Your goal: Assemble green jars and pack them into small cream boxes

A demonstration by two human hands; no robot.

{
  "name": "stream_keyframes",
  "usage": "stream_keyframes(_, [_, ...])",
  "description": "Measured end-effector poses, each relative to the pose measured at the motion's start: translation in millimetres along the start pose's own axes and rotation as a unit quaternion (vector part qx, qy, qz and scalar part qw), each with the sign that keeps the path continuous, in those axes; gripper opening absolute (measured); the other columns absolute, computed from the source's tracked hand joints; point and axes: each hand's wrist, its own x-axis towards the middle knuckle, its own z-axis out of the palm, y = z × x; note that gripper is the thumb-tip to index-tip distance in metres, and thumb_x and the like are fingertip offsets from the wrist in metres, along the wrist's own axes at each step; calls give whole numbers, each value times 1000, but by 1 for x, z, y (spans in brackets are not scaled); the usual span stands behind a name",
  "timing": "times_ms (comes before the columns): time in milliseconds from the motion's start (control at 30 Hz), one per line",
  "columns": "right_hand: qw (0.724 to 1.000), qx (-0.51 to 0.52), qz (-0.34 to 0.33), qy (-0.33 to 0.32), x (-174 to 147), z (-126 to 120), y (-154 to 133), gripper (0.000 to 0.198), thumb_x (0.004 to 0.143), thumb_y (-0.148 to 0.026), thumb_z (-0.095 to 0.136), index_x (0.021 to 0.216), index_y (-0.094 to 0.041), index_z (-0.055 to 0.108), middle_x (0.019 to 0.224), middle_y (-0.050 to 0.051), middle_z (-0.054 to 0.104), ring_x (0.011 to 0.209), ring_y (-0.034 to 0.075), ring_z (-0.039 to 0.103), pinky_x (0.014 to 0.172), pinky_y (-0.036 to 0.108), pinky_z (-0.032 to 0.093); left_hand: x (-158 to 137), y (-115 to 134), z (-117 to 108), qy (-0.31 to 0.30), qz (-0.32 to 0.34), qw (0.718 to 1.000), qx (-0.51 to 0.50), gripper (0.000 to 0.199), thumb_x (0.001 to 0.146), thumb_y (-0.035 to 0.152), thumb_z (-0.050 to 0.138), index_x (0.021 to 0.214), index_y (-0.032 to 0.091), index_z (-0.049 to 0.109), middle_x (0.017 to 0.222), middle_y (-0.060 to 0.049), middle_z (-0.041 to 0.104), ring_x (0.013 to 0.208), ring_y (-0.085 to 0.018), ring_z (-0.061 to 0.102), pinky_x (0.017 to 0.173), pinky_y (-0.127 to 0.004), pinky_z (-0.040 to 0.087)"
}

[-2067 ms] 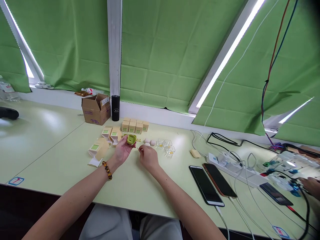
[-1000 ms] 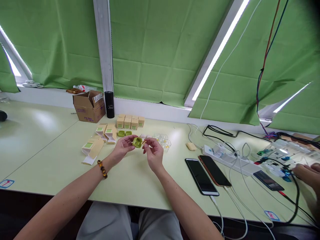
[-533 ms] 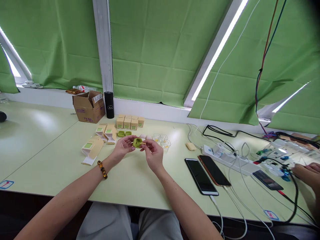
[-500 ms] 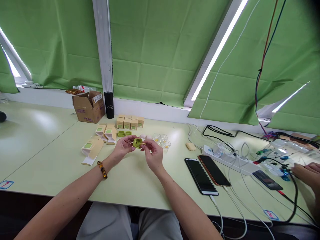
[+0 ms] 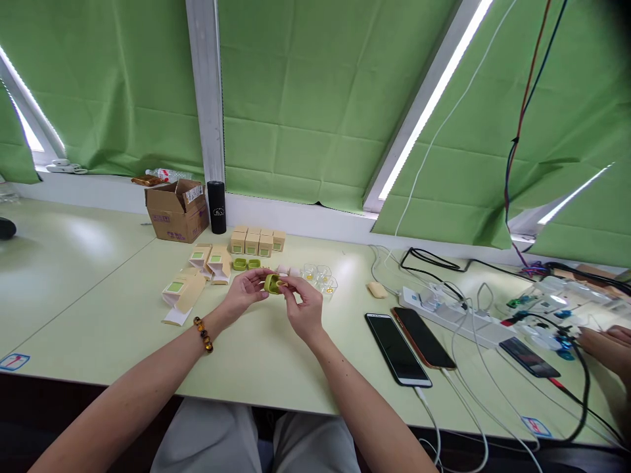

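My left hand [image 5: 244, 293] is closed around a small olive-green case [image 5: 271, 284], held above the table with its hollow side showing. With thumb and fingertips, my right hand [image 5: 304, 307] pinches a small yellowish piece [image 5: 281, 284] at the case's right side; its exact kind is too small to tell. Just beyond my left fingers, two more green cases [image 5: 246, 264] lie on the table. Small pale pink items [image 5: 288, 270] sit behind my hands, partly hidden. Several clear plastic cups [image 5: 319, 274] with yellow bits in them stand beyond my right hand.
Opened cardboard sleeves [image 5: 183, 292] lie left; several small boxes [image 5: 259, 242] stand behind. Further back are a carton [image 5: 177, 213] and black cylinder [image 5: 216, 207]. Phones [image 5: 398, 348], a power strip [image 5: 453, 316] and cables fill the right, near another person's hand [image 5: 608, 348].
The green case has tilted slightly between my hands, and my right fingers have shifted a little at it. The view has moved slightly. Everything else on the table stays put.
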Motion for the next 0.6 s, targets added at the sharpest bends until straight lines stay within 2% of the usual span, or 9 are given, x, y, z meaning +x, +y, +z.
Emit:
stream_keyframes(167, [1000,-25,-3,2,0,-3,3,18,96,-23,61,106,-27,76,99,5,79,78,19,74,71,37,63,0,3,2,0,-1,1000,2,50,73,16,86,121,17,72,125,-16,72,115,-28,68,101,-42,55])
stream_keyframes(433, [985,-158,-66,-30,1,-7,1,16,95,-20,59,100,-26,74,100,9,73,94,24,68,77,39,59,0,2,2,12,-3,1000,-10,49,69,16,89,116,18,74,123,-14,72,116,-27,67,100,-42,56])
stream_keyframes(600, [973,-210,-88,-33,-1,-4,3,16,94,-16,58,99,-24,71,98,8,72,95,24,65,80,38,56,0,2,4,0,2,1000,-15,50,69,13,89,117,17,74,124,-14,73,117,-27,67,99,-40,56])
